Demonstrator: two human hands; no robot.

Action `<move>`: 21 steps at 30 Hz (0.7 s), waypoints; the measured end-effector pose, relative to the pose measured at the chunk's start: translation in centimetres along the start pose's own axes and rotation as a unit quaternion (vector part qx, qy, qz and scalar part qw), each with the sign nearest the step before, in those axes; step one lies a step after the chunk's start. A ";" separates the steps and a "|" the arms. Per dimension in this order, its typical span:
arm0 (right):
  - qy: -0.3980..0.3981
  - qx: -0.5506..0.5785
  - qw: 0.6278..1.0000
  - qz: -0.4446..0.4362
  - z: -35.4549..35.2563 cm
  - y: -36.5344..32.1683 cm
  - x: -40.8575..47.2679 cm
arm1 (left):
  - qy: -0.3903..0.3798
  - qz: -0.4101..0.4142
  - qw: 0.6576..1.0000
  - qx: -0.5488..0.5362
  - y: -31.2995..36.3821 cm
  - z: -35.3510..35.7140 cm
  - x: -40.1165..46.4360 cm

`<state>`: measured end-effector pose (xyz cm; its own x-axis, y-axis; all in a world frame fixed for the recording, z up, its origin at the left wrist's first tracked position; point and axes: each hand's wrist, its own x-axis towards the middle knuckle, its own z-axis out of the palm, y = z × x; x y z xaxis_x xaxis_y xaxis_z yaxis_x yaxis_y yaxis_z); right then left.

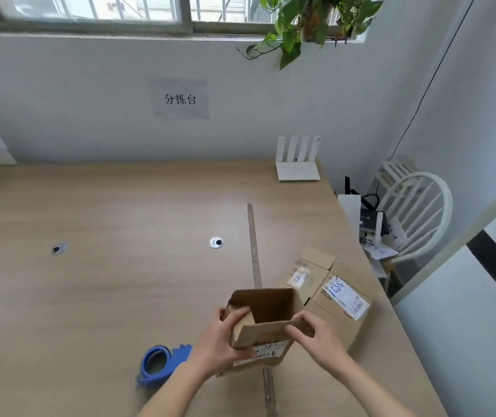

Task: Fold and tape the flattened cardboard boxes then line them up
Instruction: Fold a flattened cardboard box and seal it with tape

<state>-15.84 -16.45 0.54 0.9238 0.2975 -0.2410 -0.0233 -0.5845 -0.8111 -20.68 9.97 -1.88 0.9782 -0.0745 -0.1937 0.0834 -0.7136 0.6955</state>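
A: Small brown cardboard box (263, 319), opened into a tube, held just above the light wooden table (105, 266) near its front edge. Open mouth tilts up and away from the person; a white printed label faces the camera on the near wall.

B: Hands?

A: Left hand (221, 341) wraps the box's left side, thumb hooked over the small left flap. Right hand (315, 337) pinches the near long flap at its right end, fingers curled on the edge. Both gripping the box.

B: What does the next move turn on?

A: My read: flap order. The near flap's long axis runs left to right between the hands, hinged low. The right hand is on it already, so it would likely fold that flap inward across the mouth while the left keeps the side flap tucked.

B: Tape?

A: Blue plastic tape dispenser (162, 364) lies on the table just left of the left forearm, so the left hand is nearer.

B: Around that?

A: Flattened labelled cardboard boxes (335, 291) lie just right of the held one. A long thin wooden strip (254, 251) runs away from the person beneath the box.
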 end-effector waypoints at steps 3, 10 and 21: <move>0.014 -0.059 0.998 -0.025 2.5 1.2 -2.2 | -0.004 -0.021 0.999 -0.029 -1.6 1.0 -2.5; 0.047 -0.084 0.993 -0.065 5.7 1.6 -6.1 | 0.029 -0.021 0.999 -0.035 -4.0 2.3 -6.2; 0.004 -0.153 0.988 -0.008 4.0 0.6 -3.7 | 0.018 -0.071 0.995 -0.071 -2.7 2.5 -6.9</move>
<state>-20.80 -14.84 -1.20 0.9264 0.3031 -0.2236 0.1071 -0.7812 -0.6151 -28.09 10.68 -4.14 0.9606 0.0456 -0.2741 0.2442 -0.6088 0.7548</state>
